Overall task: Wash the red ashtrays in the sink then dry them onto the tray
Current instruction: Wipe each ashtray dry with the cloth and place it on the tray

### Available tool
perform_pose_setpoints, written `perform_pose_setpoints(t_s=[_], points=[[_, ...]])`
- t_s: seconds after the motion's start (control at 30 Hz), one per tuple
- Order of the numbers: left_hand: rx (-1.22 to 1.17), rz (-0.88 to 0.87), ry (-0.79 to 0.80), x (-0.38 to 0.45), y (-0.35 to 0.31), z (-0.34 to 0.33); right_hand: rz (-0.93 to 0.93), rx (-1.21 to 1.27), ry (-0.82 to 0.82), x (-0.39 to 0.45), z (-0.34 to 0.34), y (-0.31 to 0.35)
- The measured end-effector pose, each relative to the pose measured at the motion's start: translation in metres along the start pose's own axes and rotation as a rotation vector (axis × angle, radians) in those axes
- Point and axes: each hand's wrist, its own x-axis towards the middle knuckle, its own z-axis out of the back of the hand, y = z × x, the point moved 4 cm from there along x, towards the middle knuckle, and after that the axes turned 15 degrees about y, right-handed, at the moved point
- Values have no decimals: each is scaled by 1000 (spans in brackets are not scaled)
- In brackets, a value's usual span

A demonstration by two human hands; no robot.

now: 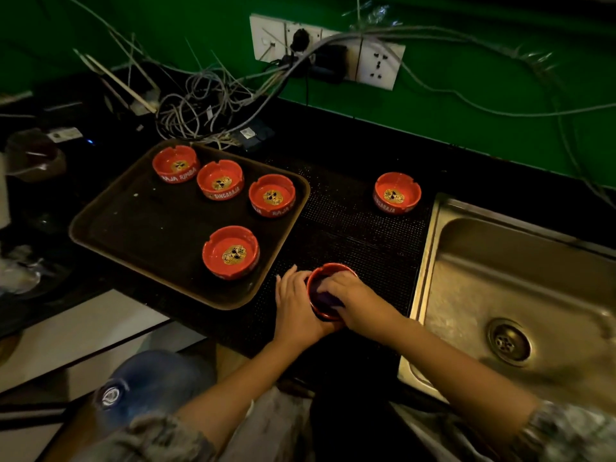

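Two hands worked on one red ashtray (328,276) over the dark dotted mat (360,228) on the counter (333,128). The left hand (293,305) was curled round its near-left wall, steadying it, while the right hand (358,303) pressed a dark purple cloth (325,300) down inside the bowl — fingers bent over the cloth, gripping it.

Out from there, four ashtrays sat on the brown tray (110,228) to the left: three in a row along the far side and the nearest ashtray (230,252) alone, close to the tray's right edge. One more, the lone ashtray (396,193), stood on the mat near the steel sink (500,295); whether it had been washed could not be told.

The risks, as I judged them: a damp ashtray could slip from the left hand's partial hold and crack on the counter. The tray's near corner overhung the counter edge — setting a piece down hard there might tip it. Loose cables (206,98) lay just behind the tray, so flung water was a hazard too.
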Motion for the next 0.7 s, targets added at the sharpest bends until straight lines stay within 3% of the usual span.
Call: perform_pose_setpoints(t_s=[0.13, 0.27, 0.43, 0.57, 0.7], points=[[-54, -58, 48, 8, 2, 4, 60, -150, 168, -8, 17, -13], [-90, -184, 223, 23, 2, 17, 1, -287, 64, -3, 26, -20], [-73, -260, 373, 36, 8, 26, -46, -144, -30, 15, 4, -10], [-34, -205, 298, 26, 1, 18, 10, -66, 33, 8, 3, -10], [-68, -64, 117, 14, -9, 9, 71, -239, 198, 2, 18, -21]])
